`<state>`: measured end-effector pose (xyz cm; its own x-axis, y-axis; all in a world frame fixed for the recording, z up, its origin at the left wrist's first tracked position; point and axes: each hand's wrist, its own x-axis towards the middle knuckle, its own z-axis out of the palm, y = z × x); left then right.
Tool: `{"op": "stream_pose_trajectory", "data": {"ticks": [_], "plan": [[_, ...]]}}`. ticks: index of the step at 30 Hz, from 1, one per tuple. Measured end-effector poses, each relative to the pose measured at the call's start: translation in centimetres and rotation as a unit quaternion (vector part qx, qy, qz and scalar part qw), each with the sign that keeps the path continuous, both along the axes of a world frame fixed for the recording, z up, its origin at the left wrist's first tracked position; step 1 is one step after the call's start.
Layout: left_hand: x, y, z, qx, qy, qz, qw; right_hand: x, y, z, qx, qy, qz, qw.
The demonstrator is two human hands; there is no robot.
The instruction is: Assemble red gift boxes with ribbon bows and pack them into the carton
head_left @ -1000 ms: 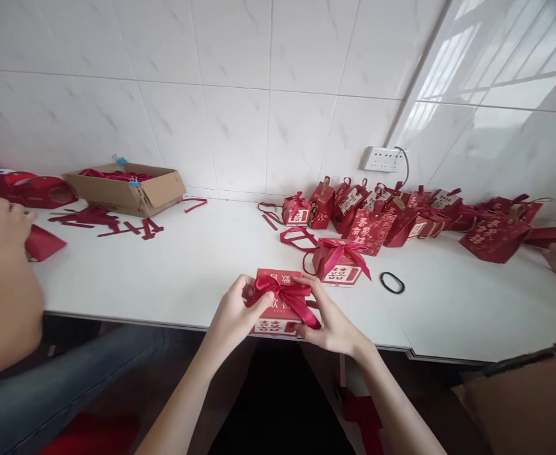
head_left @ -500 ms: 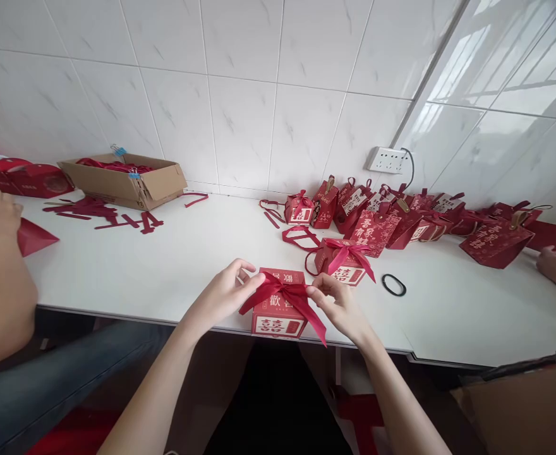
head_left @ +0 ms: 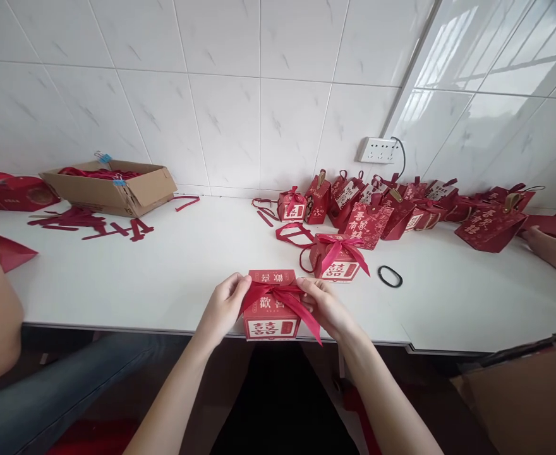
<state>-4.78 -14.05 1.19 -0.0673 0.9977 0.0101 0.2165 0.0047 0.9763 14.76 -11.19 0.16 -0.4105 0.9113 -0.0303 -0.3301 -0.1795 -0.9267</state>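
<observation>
At the table's front edge stands a red gift box (head_left: 270,328) with white and gold characters. A red ribbon (head_left: 285,295) is tied across its top in a bow. My left hand (head_left: 227,303) pinches the bow's left side at the box's upper left. On the opposite side my right hand (head_left: 323,304) has its fingers closed on the bow's right loop, and one tail hangs below it over the box's right corner. Just behind my right hand sits another red box (head_left: 337,272) with a pink-red bow.
Several red gift boxes (head_left: 366,224) line the wall at the back right. A black ring (head_left: 390,276) lies on the white table (head_left: 174,259). Cut ribbon strips (head_left: 79,218) lie before a cardboard box (head_left: 150,193) of ribbon. Other people's hands (head_left: 553,248) are at the right and left edges.
My left hand has gone from loosely spread to pinching the ribbon. My right fingers have closed further around the bow's right loop. The view has shifted slightly.
</observation>
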Motion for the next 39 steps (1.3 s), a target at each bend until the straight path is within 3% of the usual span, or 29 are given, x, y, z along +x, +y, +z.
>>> {"op": "stream_pose_trajectory", "data": {"ticks": [5,11,14,16,18,20,24,27,29,33,39], "plan": [[1.2,-0.6,-1.5,0.011,-0.081,0.042,0.996,-0.2,0.0,-0.7,-0.043,0.040,-0.024,0.998],[1.8,-1.0,-1.8,0.010,-0.151,0.048,0.987,-0.3,0.2,-1.0,-0.064,0.031,-0.043,0.997],[1.7,-1.0,-1.3,-0.009,-0.169,0.012,0.986,0.5,0.3,-0.9,-0.027,-0.044,-0.058,0.997],[1.5,-1.2,-0.9,-0.020,-0.167,-0.027,0.985,1.3,-0.2,-0.4,0.043,-0.114,-0.142,0.982],[1.2,-1.4,-0.5,-0.021,-0.153,-0.054,0.987,2.0,-1.5,0.6,0.151,-0.191,-0.270,0.932],[1.0,-1.3,-0.2,-0.008,-0.122,-0.058,0.991,2.0,-3.3,1.8,0.297,-0.265,-0.335,0.854],[0.6,-0.5,0.9,0.050,-0.045,-0.018,0.998,-0.8,-6.3,3.0,0.577,-0.371,-0.210,0.697],[0.5,0.2,1.9,0.056,-0.018,-0.029,0.998,-3.6,-6.8,1.9,0.645,-0.429,-0.172,0.609],[0.5,0.5,2.4,0.056,-0.005,-0.038,0.998,-4.7,-6.5,0.8,0.645,-0.458,-0.193,0.581],[0.5,0.9,1.9,0.056,0.026,-0.066,0.996,-4.8,-6.3,-0.7,0.638,-0.437,-0.237,0.587],[0.7,1.5,0.5,0.061,0.037,-0.071,0.995,-3.2,-6.2,-0.5,0.626,-0.317,-0.248,0.668]]}}
